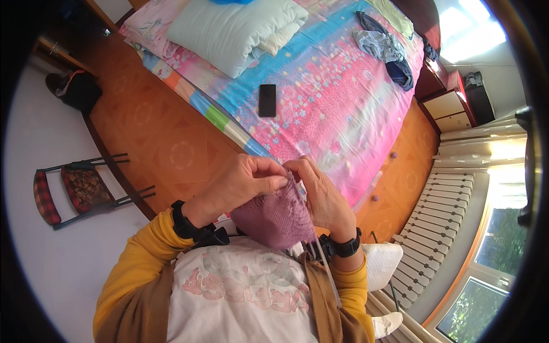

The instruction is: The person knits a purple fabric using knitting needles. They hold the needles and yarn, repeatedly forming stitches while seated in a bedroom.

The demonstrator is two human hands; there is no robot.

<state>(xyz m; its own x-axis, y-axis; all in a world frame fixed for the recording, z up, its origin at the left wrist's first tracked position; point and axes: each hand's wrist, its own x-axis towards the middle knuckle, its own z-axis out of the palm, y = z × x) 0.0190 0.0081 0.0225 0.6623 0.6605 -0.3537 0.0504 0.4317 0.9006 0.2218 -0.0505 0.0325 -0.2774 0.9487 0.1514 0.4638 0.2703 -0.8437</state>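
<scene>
A piece of purple knitting [273, 216] hangs between my two hands in front of my chest. My left hand [250, 182] is closed, its thumb and forefinger pinching the top edge of the knitting. At the knitting's right edge my right hand [321, 199] is closed on it too, fingers bent near the left fingertips. A long, thin, pale needle-like rod [326, 263] slants down from below my right hand toward my right forearm. The stitches between the fingertips are too small to make out.
Ahead lies a bed [343, 114] with a pink and blue flowered sheet. It bears a black phone [267, 100], a folded pale quilt [229, 34] and crumpled clothes [386, 48]. Small purple balls [375, 198] lie on the floor by the radiator [434, 234]. A folding chair [86, 186] stands left.
</scene>
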